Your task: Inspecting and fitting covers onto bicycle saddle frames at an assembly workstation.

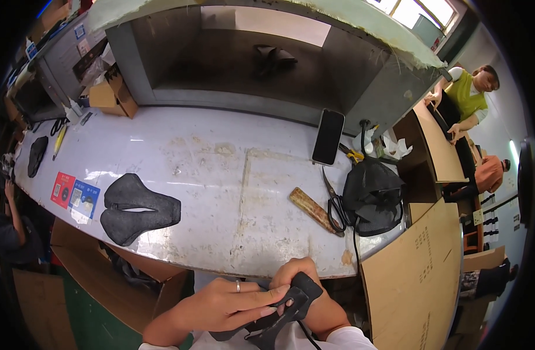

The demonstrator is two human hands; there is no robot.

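Close to my body, just below the table's front edge, I hold a black bicycle saddle [306,288] with its narrow end up to the right. My left hand [229,303], a ring on one finger, presses its fingers onto the saddle's upper side. Around the far side of the narrow end curls my right hand [296,269]; part of its fingers is hidden behind the saddle. A second black saddle-shaped piece [168,211] with a slot down its middle lies flat on the left of the table.
On the white table [209,245] are a phone [328,137], scissors [335,207], a wooden-handled tool [314,210], yellow-handled pliers [352,154] and a black bag-like bundle [372,195]. A grey metal hood [220,76] stands behind. Cardboard boxes [416,280] flank the table; other people work beyond.
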